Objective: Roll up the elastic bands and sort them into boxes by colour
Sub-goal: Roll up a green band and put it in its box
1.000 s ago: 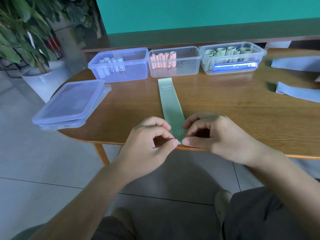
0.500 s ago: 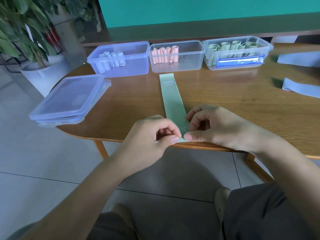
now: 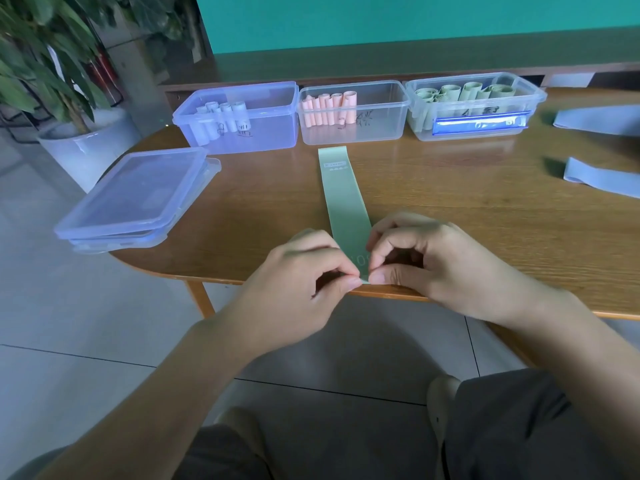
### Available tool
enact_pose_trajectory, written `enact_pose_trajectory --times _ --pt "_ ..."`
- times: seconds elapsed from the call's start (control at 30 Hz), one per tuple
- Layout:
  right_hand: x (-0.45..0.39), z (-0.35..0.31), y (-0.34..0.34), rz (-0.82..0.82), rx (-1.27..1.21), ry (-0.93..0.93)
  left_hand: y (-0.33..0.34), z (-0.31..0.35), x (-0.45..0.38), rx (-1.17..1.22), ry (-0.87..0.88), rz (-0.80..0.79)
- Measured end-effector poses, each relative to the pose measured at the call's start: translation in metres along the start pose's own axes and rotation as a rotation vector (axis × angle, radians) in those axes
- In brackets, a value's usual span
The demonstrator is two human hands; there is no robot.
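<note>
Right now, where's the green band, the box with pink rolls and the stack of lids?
green band [image 3: 343, 199], head view, on its flat middle stretch.
box with pink rolls [image 3: 377, 131], head view, on its clear front wall.
stack of lids [image 3: 138, 192], head view, on the top lid's flat face.

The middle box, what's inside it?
The middle box holds a row of rolled pink bands standing at its left end. The rest looks bare, though dark writing on its front wall hides part of the floor.

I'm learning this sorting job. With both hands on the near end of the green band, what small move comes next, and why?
Probably curl that near end over to start the roll. The left hand and right hand pinch the end of the green band at the table edge, and the rest lies flat and unrolled.
</note>
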State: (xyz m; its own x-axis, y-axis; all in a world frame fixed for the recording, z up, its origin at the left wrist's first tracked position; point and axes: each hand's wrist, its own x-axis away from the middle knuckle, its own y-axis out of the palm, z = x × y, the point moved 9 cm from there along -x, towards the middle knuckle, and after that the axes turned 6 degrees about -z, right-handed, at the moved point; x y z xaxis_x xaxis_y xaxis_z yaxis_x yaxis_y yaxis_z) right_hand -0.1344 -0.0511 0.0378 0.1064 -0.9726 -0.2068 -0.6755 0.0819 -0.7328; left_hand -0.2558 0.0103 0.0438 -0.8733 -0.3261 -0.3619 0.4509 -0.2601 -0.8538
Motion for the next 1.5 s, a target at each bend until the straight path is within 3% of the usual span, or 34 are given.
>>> enact_pose_trajectory --times 0.43,0.8,1.5 --pt "0.003 0.003 -0.003 0.044 0.086 -0.029 -0.001 -0.003 0.000 0.102 -0.085 0.048" --pt "-0.002 0.003 -0.003 0.040 0.146 -0.039 0.000 0.003 -0.001 0.055 -0.032 0.002" --pt "-0.014 0.020 -0.012 0.025 0.121 0.175 0.003 -0.003 -0.007 -0.062 -0.118 0.026"
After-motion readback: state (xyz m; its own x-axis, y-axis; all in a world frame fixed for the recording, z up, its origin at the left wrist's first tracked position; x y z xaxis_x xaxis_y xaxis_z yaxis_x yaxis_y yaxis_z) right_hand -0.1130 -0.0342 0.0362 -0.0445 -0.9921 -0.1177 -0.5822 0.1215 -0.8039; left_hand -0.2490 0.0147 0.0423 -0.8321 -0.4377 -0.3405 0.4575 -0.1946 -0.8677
